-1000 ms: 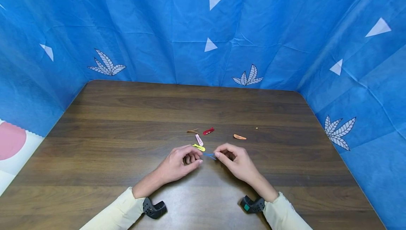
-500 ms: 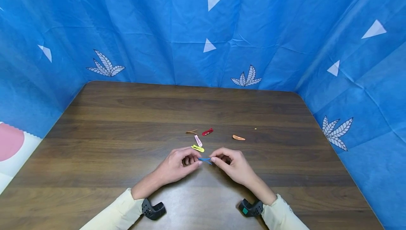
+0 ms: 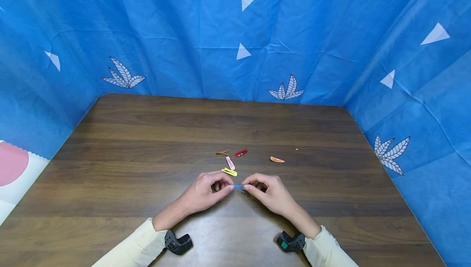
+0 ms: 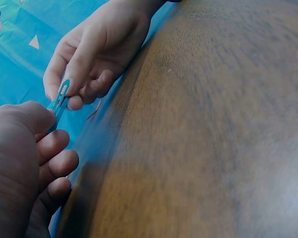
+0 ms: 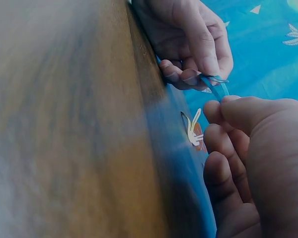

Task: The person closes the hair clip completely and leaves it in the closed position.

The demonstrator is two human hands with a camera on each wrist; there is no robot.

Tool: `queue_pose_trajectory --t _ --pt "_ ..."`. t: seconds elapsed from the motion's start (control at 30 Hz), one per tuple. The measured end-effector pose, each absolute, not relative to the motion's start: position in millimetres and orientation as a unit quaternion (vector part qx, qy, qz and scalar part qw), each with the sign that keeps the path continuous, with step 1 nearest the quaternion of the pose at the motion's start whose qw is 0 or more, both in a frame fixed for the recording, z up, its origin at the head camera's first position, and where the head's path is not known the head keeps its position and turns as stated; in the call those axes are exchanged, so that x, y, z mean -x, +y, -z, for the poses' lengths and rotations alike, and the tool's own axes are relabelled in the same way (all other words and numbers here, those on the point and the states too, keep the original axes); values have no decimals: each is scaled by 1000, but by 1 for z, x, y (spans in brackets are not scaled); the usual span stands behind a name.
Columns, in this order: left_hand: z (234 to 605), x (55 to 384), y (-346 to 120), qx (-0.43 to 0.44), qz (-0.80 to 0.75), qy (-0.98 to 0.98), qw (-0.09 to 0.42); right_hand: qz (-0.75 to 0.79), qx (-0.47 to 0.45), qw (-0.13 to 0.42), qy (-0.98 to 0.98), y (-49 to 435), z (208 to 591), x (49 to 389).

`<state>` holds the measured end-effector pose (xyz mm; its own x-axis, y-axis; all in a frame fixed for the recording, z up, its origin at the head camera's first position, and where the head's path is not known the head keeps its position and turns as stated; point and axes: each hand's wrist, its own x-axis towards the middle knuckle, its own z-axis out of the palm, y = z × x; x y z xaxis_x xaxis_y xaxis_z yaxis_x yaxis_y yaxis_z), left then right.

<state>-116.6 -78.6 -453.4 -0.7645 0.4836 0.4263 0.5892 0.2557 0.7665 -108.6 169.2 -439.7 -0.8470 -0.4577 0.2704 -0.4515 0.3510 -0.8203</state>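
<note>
Blue clip: this thin blue clip (image 3: 238, 186) is in the gap between the two hands, low in the middle of the table; in the right wrist view its two thin legs stand apart. I cannot tell if it touches the wood.
Left hand: the left hand (image 3: 208, 190) pinches one end of the blue clip with thumb and finger; its other fingers are bent in.
Right hand: the right hand (image 3: 270, 193) pinches the other end the same way. The fingertips of both hands are close, with only a bit of blue showing between them.
Yellow clip: the yellow clip (image 3: 229, 172) lies just past the left fingertips, so there is little room on that side.
Other clips: a pink clip (image 3: 230, 162) lies behind the yellow one, then a brown clip (image 3: 222, 153), with a red clip (image 3: 241, 153) just to its right.
Orange clip: the orange clip (image 3: 277, 159) lies by itself, past the right hand, with a wide bit of wood between it and the red one.
Tiny bit: a small pale speck (image 3: 297, 149) sits farther right.
Table edges: the brown table (image 3: 165, 124) has its far edge along a blue cloth (image 3: 176, 21). Wide wood runs from the clips to that edge, and out to both slanting side edges, well away from the hands.
</note>
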Motion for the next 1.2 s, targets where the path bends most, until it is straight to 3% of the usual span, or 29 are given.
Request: queue_pose_trajectory --t 0.33,1.2 --pt "453 117 -78 343 506 -789 54 489 307 12 816 171 442 109" --pt "454 117 -79 345 505 -790 48 456 350 -49 817 170 447 111"
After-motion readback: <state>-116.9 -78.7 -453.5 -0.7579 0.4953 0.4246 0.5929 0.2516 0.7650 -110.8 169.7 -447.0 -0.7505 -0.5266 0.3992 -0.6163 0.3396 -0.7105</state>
